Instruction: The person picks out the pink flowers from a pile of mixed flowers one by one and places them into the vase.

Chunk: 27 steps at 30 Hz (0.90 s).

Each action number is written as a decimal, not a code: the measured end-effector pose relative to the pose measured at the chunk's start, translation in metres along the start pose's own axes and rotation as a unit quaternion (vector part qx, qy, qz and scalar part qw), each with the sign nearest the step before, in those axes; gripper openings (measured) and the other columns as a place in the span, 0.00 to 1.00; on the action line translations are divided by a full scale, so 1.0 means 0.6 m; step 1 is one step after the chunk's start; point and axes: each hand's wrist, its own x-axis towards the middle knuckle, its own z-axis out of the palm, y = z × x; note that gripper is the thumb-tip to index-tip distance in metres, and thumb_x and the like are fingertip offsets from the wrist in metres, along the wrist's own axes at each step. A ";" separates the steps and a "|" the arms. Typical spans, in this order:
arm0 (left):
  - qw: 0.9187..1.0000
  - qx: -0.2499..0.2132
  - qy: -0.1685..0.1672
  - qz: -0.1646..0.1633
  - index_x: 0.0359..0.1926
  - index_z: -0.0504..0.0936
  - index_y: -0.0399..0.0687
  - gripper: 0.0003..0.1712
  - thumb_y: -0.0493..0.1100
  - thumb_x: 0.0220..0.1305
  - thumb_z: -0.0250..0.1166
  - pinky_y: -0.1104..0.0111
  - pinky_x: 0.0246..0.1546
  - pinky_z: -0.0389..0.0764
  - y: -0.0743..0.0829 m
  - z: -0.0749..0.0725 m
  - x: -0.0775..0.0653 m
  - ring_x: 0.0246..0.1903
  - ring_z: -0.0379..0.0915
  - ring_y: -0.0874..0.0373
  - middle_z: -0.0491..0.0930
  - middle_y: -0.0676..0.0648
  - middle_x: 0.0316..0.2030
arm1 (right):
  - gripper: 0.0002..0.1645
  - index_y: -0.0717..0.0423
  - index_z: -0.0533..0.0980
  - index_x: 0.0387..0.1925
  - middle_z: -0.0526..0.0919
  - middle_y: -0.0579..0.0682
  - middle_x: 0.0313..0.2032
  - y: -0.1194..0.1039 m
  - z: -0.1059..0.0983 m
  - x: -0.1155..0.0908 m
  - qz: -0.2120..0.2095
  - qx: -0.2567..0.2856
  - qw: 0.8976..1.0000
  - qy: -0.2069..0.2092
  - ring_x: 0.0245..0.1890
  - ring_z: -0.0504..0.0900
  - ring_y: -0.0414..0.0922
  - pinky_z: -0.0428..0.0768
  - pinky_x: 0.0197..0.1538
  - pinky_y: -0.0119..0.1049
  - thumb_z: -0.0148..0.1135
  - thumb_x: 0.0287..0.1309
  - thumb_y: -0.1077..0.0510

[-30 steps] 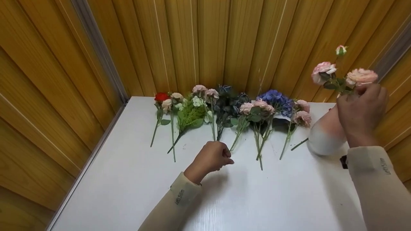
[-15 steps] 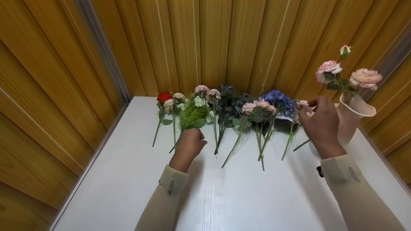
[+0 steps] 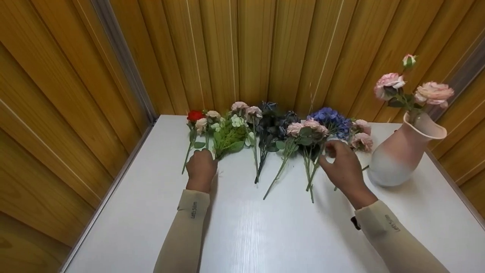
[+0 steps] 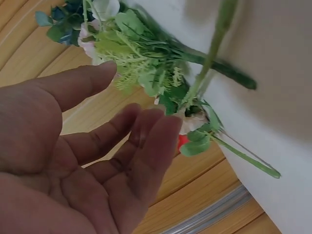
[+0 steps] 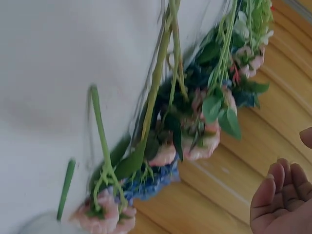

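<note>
In the head view my left hand (image 3: 202, 170) is at the left end of the row, over the stem of a pale pink flower (image 3: 201, 124). The left wrist view shows its thumb and fingers apart, loosely bent, with a green stem (image 4: 214, 46) just past the fingertips. A red flower (image 3: 195, 115) and a leafy green spray (image 3: 228, 136) lie beside it. My right hand (image 3: 344, 168) hovers over the stems below the blue hydrangea (image 3: 330, 120), fingers loosely bent and holding nothing. A pink-and-white vase (image 3: 396, 159) holds a stem of pink roses (image 3: 434, 93).
Dark blue flowers (image 3: 269, 129) and pink flowers (image 3: 307, 127) lie mid-row, stems toward me. More pink flowers (image 3: 362, 141) lie near the vase. A wood-panelled wall (image 3: 252, 49) backs the white table (image 3: 242, 235), with another panelled wall on the left.
My right hand has let go of the pink roses, now standing in the vase, and moved left over the row. My left hand has moved left from mid-row to the pale pink flower's stem.
</note>
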 end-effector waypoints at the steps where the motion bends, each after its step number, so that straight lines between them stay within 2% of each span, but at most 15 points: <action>1: 1.000 0.003 -0.004 -0.002 0.48 0.93 0.34 0.17 0.48 0.77 0.77 0.41 0.45 0.95 -0.002 0.001 0.003 0.44 0.93 0.36 0.92 0.33 0.46 | 0.26 0.65 0.76 0.71 0.83 0.67 0.63 -0.002 0.006 -0.004 -0.001 -0.002 1.000 -0.009 0.62 0.85 0.66 0.86 0.64 0.67 0.67 0.79 0.57; 6: 0.999 0.014 -0.030 -0.012 0.45 0.94 0.35 0.17 0.48 0.78 0.76 0.42 0.45 0.95 -0.013 0.006 0.016 0.42 0.94 0.37 0.94 0.34 0.43 | 0.28 0.62 0.76 0.73 0.83 0.66 0.65 -0.009 0.034 -0.023 -0.003 -0.005 0.999 -0.045 0.61 0.85 0.65 0.87 0.57 0.65 0.68 0.81 0.53; 12: 0.998 0.015 -0.049 -0.021 0.44 0.94 0.36 0.16 0.48 0.78 0.76 0.43 0.45 0.95 -0.020 0.012 0.022 0.41 0.94 0.38 0.95 0.35 0.41 | 0.27 0.60 0.77 0.72 0.85 0.63 0.64 -0.013 0.063 -0.041 -0.011 -0.004 0.998 -0.067 0.56 0.87 0.62 0.86 0.51 0.59 0.67 0.80 0.52; 16: 0.998 0.002 -0.059 -0.029 0.43 0.94 0.37 0.15 0.47 0.80 0.74 0.42 0.47 0.95 -0.023 0.021 0.027 0.42 0.94 0.39 0.95 0.36 0.41 | 0.28 0.61 0.78 0.73 0.86 0.63 0.64 -0.011 0.080 -0.051 -0.014 -0.003 0.997 -0.079 0.57 0.88 0.61 0.87 0.53 0.60 0.68 0.80 0.54; 20: 0.996 -0.006 -0.076 -0.037 0.46 0.93 0.37 0.13 0.46 0.80 0.73 0.40 0.52 0.94 -0.031 0.032 0.030 0.46 0.94 0.37 0.95 0.36 0.44 | 0.28 0.62 0.78 0.73 0.87 0.64 0.63 -0.008 0.096 -0.059 -0.015 -0.007 0.996 -0.087 0.58 0.89 0.63 0.88 0.59 0.64 0.69 0.79 0.55; 23: 0.996 -0.008 -0.081 -0.044 0.47 0.93 0.36 0.10 0.41 0.80 0.72 0.39 0.56 0.94 -0.037 0.037 0.034 0.48 0.94 0.37 0.95 0.36 0.46 | 0.28 0.62 0.79 0.72 0.87 0.63 0.62 -0.009 0.107 -0.062 -0.016 -0.004 0.996 -0.093 0.57 0.89 0.63 0.89 0.58 0.63 0.70 0.78 0.56; 27: 0.994 -0.018 -0.098 -0.052 0.43 0.92 0.37 0.08 0.36 0.80 0.69 0.41 0.53 0.94 -0.046 0.041 0.050 0.45 0.93 0.40 0.94 0.37 0.43 | 0.28 0.61 0.79 0.72 0.88 0.62 0.62 -0.014 0.115 -0.064 -0.017 -0.002 0.995 -0.101 0.56 0.89 0.61 0.88 0.56 0.61 0.71 0.77 0.55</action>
